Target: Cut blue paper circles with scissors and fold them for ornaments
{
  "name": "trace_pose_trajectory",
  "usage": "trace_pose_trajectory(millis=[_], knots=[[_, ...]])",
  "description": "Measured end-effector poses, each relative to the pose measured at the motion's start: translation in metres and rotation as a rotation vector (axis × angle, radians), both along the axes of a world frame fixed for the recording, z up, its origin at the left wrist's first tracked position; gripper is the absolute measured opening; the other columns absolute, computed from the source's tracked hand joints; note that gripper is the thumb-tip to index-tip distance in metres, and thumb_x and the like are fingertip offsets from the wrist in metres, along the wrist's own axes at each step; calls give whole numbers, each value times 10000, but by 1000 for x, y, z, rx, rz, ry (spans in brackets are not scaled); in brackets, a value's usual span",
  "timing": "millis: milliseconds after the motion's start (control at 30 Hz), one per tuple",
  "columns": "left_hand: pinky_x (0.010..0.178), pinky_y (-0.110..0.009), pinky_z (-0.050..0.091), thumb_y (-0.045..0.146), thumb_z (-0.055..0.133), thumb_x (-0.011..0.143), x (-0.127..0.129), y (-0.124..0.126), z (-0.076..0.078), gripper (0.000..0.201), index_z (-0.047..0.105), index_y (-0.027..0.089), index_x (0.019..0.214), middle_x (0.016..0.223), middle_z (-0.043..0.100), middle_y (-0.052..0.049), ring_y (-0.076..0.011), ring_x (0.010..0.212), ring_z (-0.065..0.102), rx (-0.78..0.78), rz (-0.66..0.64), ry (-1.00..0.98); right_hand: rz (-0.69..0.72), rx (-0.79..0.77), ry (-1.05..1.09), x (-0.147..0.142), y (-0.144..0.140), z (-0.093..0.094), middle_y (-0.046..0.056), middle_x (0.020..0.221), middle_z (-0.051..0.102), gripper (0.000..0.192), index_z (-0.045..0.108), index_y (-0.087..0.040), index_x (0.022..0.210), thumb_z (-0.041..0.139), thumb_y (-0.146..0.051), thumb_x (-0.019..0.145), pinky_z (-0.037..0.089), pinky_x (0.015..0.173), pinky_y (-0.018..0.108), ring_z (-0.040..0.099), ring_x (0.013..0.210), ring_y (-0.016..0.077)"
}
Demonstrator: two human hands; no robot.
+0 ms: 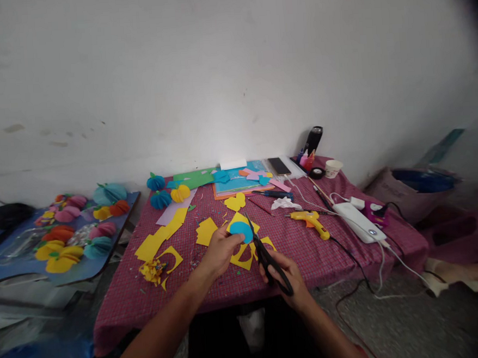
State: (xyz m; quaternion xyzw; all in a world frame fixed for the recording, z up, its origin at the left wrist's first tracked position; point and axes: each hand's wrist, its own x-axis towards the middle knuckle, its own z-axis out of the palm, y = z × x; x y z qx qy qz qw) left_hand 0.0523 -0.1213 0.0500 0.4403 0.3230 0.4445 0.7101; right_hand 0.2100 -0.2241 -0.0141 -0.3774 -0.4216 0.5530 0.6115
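My left hand (218, 251) pinches a yellow paper piece (237, 220) with a blue paper circle (241, 230) held against it, above the low table with a red checked cloth (318, 255). My right hand (285, 276) grips black scissors (264, 253), whose blades point up into the yellow paper beside the blue circle. Yellow offcuts (244, 256) lie on the cloth just under both hands.
Yellow paper scraps (161, 236), paper balls (170, 194) and a coloured paper stack (235, 180) lie on the table. A yellow glue gun (312, 221), white power strip (359, 221), phone (279, 166), paper cup (333, 168) and black bottle (313, 139) sit to the right. Finished paper balls fill a blue board (63, 235) at left.
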Motion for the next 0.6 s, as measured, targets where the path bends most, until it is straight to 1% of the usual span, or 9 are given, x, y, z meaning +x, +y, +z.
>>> trace_pose_trajectory(millis=[233,433,600], knots=[[656,-260,427,189,711,684,0,0,-1,118,662,144,781,746,636,-26,-123,659,558,-7,-9,-24,-4,6,1,-1,-1,2,28,720,604,314,682,-176,1074,676,-391,845,379,562,277,500,598,151],[614,-254,405,183,722,661,1,1,-5,144,670,151,791,708,633,-16,-117,626,555,-25,16,-31,6,-1,-30,1,-1,1,25,716,597,316,670,-178,1106,666,-376,860,365,559,274,495,598,149],[571,-247,377,172,724,642,1,0,-4,138,642,158,751,701,624,-6,-111,605,538,-26,9,-41,5,-10,-18,2,-2,-1,29,733,607,349,662,-173,1126,673,-382,848,378,568,280,510,607,159]])
